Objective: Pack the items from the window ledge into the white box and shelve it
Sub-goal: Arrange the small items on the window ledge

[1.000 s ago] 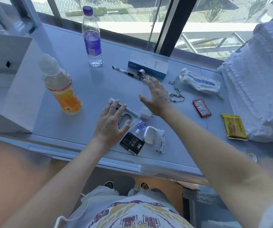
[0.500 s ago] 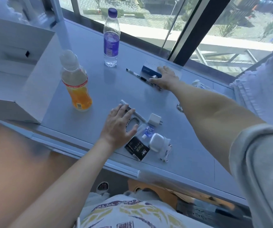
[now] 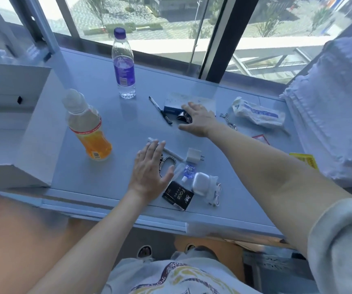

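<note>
right hand (image 3: pixel 200 120), fingers spread flat on the blue box (image 3: pixel 188 103) near the ledge's far edge, may knock the pen (image 3: pixel 160 110) aside; left hand (image 3: pixel 150 168) rests flat.

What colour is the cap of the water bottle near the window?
The cap of the water bottle is purple, matching its label; the head view shows it clearly.

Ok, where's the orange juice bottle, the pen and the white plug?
orange juice bottle (image 3: pixel 92 143): head view, on the orange lower body.
pen (image 3: pixel 161 111): head view, mid-barrel.
white plug (image 3: pixel 192 155): head view, on its white block.
</note>
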Tool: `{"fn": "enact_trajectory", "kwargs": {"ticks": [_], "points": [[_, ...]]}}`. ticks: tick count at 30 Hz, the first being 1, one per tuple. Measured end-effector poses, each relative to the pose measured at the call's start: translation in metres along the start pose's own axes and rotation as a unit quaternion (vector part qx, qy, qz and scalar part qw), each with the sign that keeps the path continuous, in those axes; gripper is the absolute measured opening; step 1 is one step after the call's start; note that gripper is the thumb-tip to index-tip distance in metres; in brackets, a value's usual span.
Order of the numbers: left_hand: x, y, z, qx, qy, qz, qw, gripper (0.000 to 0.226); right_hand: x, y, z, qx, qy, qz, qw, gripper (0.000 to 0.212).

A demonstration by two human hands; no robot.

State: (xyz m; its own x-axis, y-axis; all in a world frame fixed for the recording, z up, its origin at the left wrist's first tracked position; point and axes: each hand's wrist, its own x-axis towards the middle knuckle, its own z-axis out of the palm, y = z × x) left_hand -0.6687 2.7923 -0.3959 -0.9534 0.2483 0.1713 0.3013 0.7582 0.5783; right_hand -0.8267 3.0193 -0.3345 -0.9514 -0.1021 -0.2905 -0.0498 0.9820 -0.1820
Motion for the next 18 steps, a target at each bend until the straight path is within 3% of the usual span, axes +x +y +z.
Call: {"fn": "enact_trajectory", "kwargs": {"ticks": [11,18], "points": [[0.0,-0.004,0.003,-0.024,0.01,0.006,1.0,0.075,-0.071,-0.009,0.04,0.014,0.035,-0.043,0.998,0.084],[0.006,-0.005,-0.005,-0.069,-0.005,-0.013,0.998,0.077,-0.091,-0.015,0.046,0.036,0.057,-0.014,0.998,0.076]]}}
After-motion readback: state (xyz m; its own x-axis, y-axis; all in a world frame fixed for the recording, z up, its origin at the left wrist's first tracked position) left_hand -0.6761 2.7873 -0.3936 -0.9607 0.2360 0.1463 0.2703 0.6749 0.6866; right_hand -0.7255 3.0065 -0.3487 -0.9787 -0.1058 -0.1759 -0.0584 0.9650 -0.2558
